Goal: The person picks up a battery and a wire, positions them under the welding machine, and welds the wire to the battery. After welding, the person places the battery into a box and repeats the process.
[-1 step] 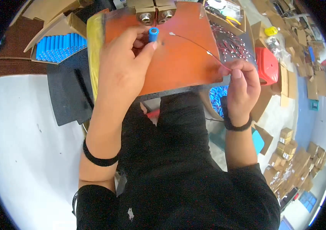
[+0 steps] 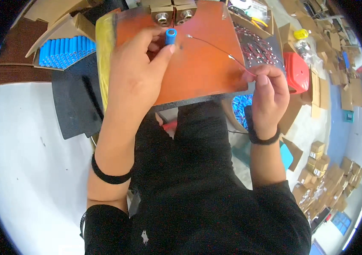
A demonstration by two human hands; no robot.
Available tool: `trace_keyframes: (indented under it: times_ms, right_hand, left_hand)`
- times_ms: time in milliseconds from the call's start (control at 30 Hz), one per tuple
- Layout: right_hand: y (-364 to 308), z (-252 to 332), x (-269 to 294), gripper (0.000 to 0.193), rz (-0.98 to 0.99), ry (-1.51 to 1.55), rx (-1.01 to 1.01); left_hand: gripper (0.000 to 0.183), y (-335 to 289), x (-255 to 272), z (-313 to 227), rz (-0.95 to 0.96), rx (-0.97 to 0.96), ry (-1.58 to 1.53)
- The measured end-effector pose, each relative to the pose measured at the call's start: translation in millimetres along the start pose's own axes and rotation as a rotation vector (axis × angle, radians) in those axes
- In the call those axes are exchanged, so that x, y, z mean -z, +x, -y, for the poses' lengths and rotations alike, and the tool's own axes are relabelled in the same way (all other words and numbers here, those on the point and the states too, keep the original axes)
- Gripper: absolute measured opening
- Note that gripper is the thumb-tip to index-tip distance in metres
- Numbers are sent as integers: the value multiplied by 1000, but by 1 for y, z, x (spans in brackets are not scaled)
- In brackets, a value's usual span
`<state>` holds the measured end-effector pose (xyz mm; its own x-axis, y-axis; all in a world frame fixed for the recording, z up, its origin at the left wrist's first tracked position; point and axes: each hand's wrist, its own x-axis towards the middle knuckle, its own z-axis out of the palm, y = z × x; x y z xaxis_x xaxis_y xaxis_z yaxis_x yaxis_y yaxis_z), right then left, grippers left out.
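Observation:
Between the thumb and fingers of my left hand [image 2: 140, 63] is a blue cylindrical battery cell [image 2: 171, 37], held upright with its metal end up, over an orange work mat [image 2: 202, 72]. My right hand [image 2: 270, 89] pinches a thin red and dark wire lead [image 2: 215, 46] beyond the mat's right edge. The lead stretches up and left across the mat, and its pale tip [image 2: 189, 36] is a short way right of the cell, apart from it. Two round metal fittings [image 2: 162, 18] sit at the mat's far edge.
An open cardboard box [image 2: 64, 53] of blue cells stands at the left. More wire leads [image 2: 257, 49] lie right of the mat, below a tray with yellow-handled pliers [image 2: 258, 21]. A red stool [image 2: 296, 72] is farther right; a container of blue cells [image 2: 241, 111] sits below the table edge.
The lead's pale tip has shifted slightly up and left, and the cell has risen a little in the view. Both hands keep their hold.

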<state>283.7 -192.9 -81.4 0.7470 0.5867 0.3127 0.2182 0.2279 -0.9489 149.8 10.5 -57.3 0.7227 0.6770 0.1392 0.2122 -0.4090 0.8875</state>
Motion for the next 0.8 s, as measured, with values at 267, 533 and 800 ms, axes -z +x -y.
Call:
trace_keyframes:
  times_ms: [267, 533, 800]
  right_hand:
    - [10, 0, -15, 9, 4, 35, -62]
    - [13, -1, -16, 10, 21, -42, -70]
    - [14, 1, -18, 10, 54, -29, -24]
  left_hand:
    - [26, 1, -1, 6, -78, -125, 38]
    - [29, 1, -1, 2, -29, -27, 65]
    - [31, 4, -1, 9, -8, -45, 39]
